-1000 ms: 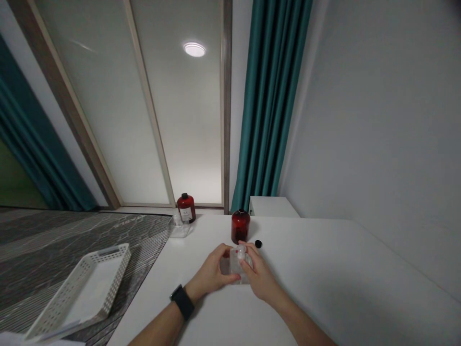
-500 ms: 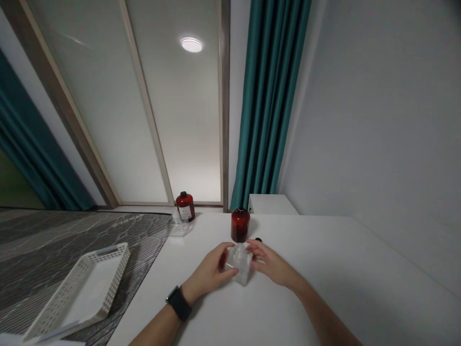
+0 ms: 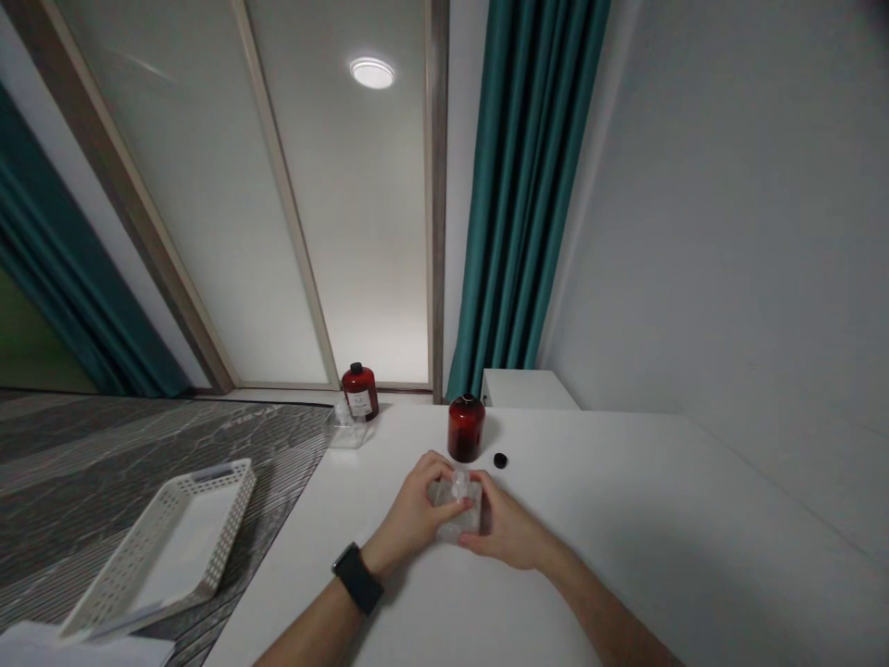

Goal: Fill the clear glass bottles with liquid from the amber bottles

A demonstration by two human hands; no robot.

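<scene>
A clear, square-bodied bottle (image 3: 453, 525) with a rounded clear top stands on the white table in front of me. My left hand (image 3: 421, 500) closes round its left side, with the thumb lying across the front just under the top. Around the right side wraps my right hand (image 3: 505, 523), fingers behind and thumb at the lower front. Right behind the clear bottle is a brown-red bottle (image 3: 465, 431) without its cap. A small black cap (image 3: 500, 460) lies to the right of that bottle.
At the table's far left corner stand another brown-red bottle (image 3: 359, 394) with a black cap and white label, and a second clear square bottle (image 3: 344, 432). A white perforated basket (image 3: 232, 528) sits left of the white table (image 3: 625, 556), on a grey patterned surface.
My right hand has moved in from beside the clear bottle and closed on its right side. The bottle now sits straighter. The black cap has come into full view.
</scene>
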